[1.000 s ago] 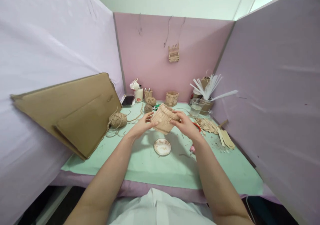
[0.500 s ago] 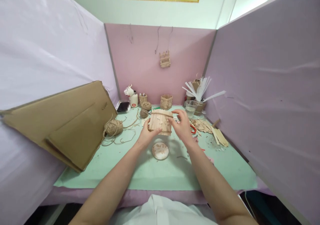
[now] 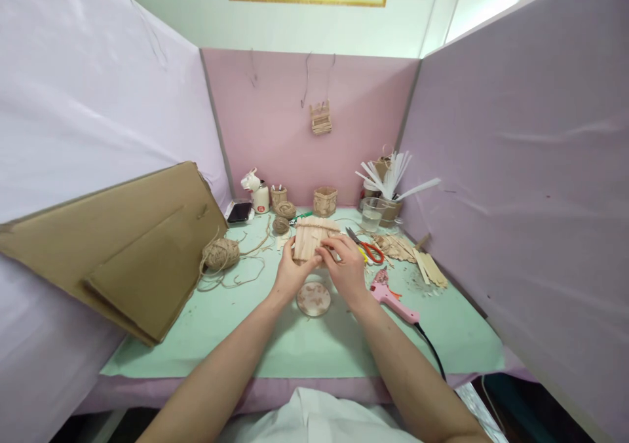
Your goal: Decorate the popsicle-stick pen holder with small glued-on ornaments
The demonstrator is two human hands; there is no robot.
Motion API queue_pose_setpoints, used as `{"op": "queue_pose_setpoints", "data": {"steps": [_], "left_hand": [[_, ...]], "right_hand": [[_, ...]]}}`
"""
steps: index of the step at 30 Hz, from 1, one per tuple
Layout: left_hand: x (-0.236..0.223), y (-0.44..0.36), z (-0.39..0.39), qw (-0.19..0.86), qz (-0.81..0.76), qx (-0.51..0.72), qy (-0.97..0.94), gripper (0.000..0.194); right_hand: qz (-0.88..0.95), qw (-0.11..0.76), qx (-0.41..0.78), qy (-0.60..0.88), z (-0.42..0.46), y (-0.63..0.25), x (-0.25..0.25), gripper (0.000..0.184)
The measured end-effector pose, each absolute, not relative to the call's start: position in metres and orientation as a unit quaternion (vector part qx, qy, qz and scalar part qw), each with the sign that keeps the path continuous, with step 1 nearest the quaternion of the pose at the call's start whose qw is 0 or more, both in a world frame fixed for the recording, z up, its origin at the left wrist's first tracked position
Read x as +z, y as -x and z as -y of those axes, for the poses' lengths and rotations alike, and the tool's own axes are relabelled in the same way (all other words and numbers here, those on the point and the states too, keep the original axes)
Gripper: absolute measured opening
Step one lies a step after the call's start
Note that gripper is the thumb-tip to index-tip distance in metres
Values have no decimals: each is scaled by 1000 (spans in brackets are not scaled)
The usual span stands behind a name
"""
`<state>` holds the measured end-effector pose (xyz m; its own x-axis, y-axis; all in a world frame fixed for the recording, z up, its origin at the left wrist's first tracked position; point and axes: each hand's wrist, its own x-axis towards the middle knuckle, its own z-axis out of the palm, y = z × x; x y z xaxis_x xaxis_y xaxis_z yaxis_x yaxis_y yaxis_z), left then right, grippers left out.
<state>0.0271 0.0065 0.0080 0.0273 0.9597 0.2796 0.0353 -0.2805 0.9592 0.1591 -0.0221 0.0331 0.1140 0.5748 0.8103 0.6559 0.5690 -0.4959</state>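
A small holder made of pale wooden sticks (image 3: 307,241), with a twisted twine band round its upper part, is held above the table, face towards me. My left hand (image 3: 291,274) grips it from the left, thumb along the lower edge. Against its lower right face, the fingertips of my right hand (image 3: 345,266) are pinched together; whatever lies between them is too small to make out. Below the hands lies a round whitish disc with brown patches (image 3: 313,299). Orange-handled scissors (image 3: 372,253) and a pink glue gun (image 3: 396,304) lie right of my right hand.
A twine ball (image 3: 221,254) with loose strands lies left, beside leaning cardboard (image 3: 142,253). Thin wood strips (image 3: 431,269) are at right. Behind stand a woven-looking pot (image 3: 325,202), a clear cup of liquid (image 3: 372,213) and white strips (image 3: 390,175). The glue gun's cord (image 3: 432,348) crosses the front edge.
My right hand has moved down and left from the holder's upper right to its lower right face. The holder has turned slightly. The glue gun and scissors now show more fully.
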Motion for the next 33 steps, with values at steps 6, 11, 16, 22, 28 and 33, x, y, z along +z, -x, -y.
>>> {"op": "queue_pose_setpoints", "data": {"steps": [6, 11, 16, 22, 28, 33], "left_hand": [[7, -27, -6, 432, -424, 547, -578, 83], [7, -27, -6, 429, -429, 539, -583, 85], [6, -27, -6, 431, -431, 535, -585, 87], [9, -28, -3, 424, -436, 534, -587, 86], [7, -28, -5, 436, -420, 538, -586, 85], [6, -29, -5, 438, -418, 541, -584, 85]], "right_hand": [[670, 578, -75, 460, 25, -161, 34, 11], [670, 581, -77, 455, 26, -162, 34, 12], [669, 585, -76, 453, 27, -163, 34, 13], [669, 586, -74, 450, 28, -164, 34, 13], [670, 584, -72, 452, 28, -166, 34, 12], [671, 583, -63, 454, 30, -165, 35, 11]]}}
